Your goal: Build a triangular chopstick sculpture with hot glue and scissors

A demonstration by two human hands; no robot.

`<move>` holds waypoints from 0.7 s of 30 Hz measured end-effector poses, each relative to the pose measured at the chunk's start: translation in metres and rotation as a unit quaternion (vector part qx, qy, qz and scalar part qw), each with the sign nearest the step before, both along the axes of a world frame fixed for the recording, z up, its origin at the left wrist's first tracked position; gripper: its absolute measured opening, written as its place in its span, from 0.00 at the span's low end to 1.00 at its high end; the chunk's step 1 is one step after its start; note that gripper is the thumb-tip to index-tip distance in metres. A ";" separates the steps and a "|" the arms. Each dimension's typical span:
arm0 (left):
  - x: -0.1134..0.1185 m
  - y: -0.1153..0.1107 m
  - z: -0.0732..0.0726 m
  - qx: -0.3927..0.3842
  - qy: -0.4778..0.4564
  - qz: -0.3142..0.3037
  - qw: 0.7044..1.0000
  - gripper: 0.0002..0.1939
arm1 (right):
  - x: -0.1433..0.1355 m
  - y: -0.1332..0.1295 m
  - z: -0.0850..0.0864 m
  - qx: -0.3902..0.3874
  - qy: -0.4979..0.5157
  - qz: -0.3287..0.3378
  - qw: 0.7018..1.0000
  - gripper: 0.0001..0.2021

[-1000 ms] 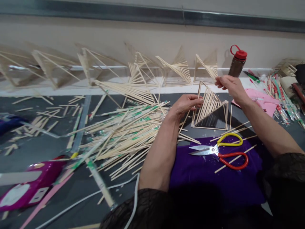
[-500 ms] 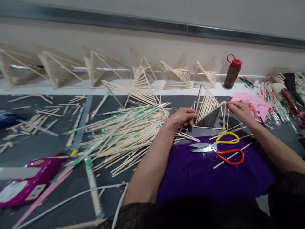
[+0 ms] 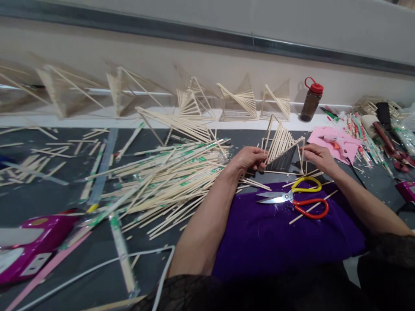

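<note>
Between my hands stands a small frame of glued wooden sticks (image 3: 281, 144), with a slanting fan of sticks across it. My left hand (image 3: 251, 159) pinches its lower left corner. At the upper right corner, my right hand (image 3: 319, 157) closes its thumb and fingers on the frame's edge; the exact contact is partly hidden. Just in front of the frame, scissors (image 3: 288, 196) with one yellow and one red handle lie open on a purple cloth (image 3: 275, 242). A loose stick (image 3: 313, 207) lies under the red handle.
Several finished stick frames (image 3: 238, 101) line the white ledge, with a red-capped bottle (image 3: 311, 100) to their right. A large heap of sticks (image 3: 175, 181) covers the table to my left. A pink glue gun (image 3: 337, 144) rests on pink paper. A white cable (image 3: 106, 264) crosses the lower left.
The view has shifted slightly, so most things sit a little further left. My right hand has turned a little at the frame's corner, and more of the glue gun shows. Both hands stay at the frame.
</note>
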State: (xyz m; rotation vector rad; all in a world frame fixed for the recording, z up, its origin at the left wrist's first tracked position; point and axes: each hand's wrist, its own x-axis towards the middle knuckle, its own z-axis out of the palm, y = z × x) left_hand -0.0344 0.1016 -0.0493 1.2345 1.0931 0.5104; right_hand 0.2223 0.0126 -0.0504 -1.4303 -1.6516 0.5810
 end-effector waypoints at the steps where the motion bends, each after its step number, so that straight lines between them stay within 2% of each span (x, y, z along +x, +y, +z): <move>1: 0.000 0.000 0.000 0.000 -0.005 -0.002 1.000 0.03 | 0.000 -0.001 0.001 -0.005 0.008 -0.002 1.000 0.14; 6: -0.001 0.004 -0.001 0.000 -0.019 -0.003 1.000 0.05 | 0.001 0.012 0.016 0.014 0.010 -0.030 0.999 0.13; 10: 0.000 0.005 -0.002 0.000 -0.017 0.004 1.000 0.06 | -0.002 0.046 0.036 0.039 0.037 -0.055 0.997 0.11; 13: 0.000 0.005 -0.002 -0.005 -0.018 0.007 1.000 0.07 | -0.007 0.076 0.044 0.055 0.026 -0.050 0.997 0.11; 17: -0.001 0.006 -0.002 -0.005 -0.020 0.005 1.000 0.09 | -0.017 0.109 0.042 0.033 -0.016 -0.003 0.999 0.11; 21: -0.003 0.007 -0.004 -0.008 -0.020 -0.012 1.000 0.09 | -0.025 0.126 0.035 0.011 0.003 0.051 0.999 0.10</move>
